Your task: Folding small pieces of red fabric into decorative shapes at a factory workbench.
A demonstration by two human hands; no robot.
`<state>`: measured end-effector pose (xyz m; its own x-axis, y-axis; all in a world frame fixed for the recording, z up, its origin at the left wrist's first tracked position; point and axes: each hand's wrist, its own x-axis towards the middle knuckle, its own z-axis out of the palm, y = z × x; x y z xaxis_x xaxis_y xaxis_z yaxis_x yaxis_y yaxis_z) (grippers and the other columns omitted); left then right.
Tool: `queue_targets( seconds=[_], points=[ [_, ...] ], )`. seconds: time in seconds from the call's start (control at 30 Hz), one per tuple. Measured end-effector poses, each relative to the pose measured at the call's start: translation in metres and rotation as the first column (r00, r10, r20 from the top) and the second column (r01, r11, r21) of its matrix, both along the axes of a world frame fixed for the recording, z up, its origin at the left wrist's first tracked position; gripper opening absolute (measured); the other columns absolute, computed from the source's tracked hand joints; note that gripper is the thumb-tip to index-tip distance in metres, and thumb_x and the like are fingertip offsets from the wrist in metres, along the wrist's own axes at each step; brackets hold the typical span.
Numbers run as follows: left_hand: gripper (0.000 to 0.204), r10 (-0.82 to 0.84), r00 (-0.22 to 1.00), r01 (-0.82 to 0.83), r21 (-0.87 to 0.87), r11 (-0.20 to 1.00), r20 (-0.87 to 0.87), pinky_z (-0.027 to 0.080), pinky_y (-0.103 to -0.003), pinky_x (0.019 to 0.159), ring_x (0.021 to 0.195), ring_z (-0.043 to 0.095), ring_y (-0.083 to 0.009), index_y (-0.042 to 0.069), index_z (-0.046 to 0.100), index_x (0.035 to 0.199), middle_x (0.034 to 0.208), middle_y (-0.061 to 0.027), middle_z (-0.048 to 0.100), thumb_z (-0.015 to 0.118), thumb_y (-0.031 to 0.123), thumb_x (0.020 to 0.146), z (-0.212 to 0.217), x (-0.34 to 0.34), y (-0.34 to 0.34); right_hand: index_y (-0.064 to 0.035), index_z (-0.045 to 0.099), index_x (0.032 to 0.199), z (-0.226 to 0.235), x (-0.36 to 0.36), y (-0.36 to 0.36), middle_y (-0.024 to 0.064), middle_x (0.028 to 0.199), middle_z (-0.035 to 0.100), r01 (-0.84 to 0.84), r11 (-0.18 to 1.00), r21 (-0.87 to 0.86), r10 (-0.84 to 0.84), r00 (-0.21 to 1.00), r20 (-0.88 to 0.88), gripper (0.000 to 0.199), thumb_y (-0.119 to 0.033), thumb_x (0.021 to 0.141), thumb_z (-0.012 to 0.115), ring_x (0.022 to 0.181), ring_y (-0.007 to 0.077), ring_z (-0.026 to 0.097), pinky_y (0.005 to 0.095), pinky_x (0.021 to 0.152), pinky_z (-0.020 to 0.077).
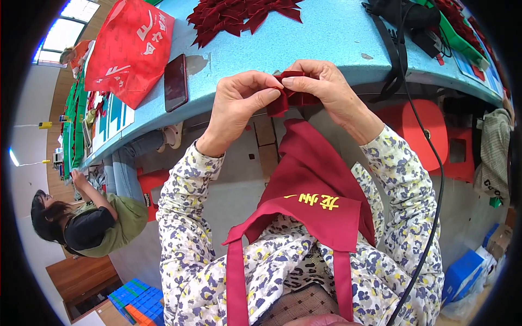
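Observation:
Both my hands meet at the near edge of the light blue table, holding a small dark red piece of fabric between them. My left hand pinches its left side with thumb and forefinger. On the other side, my right hand grips the upper part, thumb pressed against the fingers. The piece hangs down a little below my fingertips, and part of it is hidden behind them. Beyond my hands lies a pile of dark red, pointed fabric pieces.
Left of my hands lie a dark phone and a red bag. Black straps and a cable lie at the right, near a green tray. A red stool stands under the table. Another person sits at the left.

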<state>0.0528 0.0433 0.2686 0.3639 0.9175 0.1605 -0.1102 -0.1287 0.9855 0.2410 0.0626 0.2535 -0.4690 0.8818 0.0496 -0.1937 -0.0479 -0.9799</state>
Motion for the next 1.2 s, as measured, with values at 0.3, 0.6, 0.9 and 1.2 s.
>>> queue_targets(
  seconds=[0.3,0.6,0.9,1.2],
  points=[
    [0.011,0.05,0.998,-0.049,0.021,0.999,-0.032,0.047,-0.02,0.07,0.075,0.058,-0.0083,-0.003,0.062,0.09,0.085,-0.0055,0.064,0.061,-0.001,0.079,-0.011,-0.002,-0.004,-0.0015,0.062,0.078,-0.011,-0.008,-0.001,0.0012,0.071,0.059,0.064,0.998,0.013,-0.063,0.997,-0.04,0.016,-0.017,0.078,0.064,0.066,0.0061,0.053,0.0206,0.061,0.0436],
    [0.01,0.133,0.975,-0.116,0.103,0.988,-0.178,0.047,-0.019,0.066,0.072,0.057,-0.0066,-0.003,0.063,0.089,0.082,-0.0038,0.063,0.062,-0.001,0.079,-0.008,-0.003,-0.006,-0.0012,0.061,0.085,-0.015,-0.013,-0.002,0.0021,0.076,0.059,0.072,0.997,-0.006,-0.072,0.997,-0.021,0.021,-0.021,0.08,0.064,0.071,0.0064,0.052,0.021,0.064,0.0431],
    [0.009,0.159,0.969,-0.135,0.135,0.982,-0.191,0.047,-0.019,0.063,0.07,0.057,-0.0061,-0.003,0.064,0.086,0.078,-0.0033,0.063,0.061,0.001,0.079,-0.014,-0.006,-0.003,-0.0043,0.059,0.088,-0.016,-0.016,-0.001,-0.0011,0.081,0.058,0.038,0.998,-0.045,-0.038,0.999,-0.018,0.017,-0.021,0.083,0.06,0.077,0.0046,0.052,0.0195,0.072,0.0408],
    [0.009,0.161,0.956,-0.13,0.137,0.982,-0.245,0.047,-0.019,0.06,0.067,0.057,-0.0059,-0.004,0.064,0.085,0.076,-0.003,0.064,0.061,0.003,0.079,-0.021,-0.004,-0.002,-0.004,0.059,0.087,-0.024,-0.01,0.003,-0.0013,0.081,0.058,0.008,0.999,-0.037,-0.007,1.0,0.027,0.018,-0.021,0.084,0.058,0.076,0.0042,0.052,0.0187,0.071,0.0401]
  ],
)
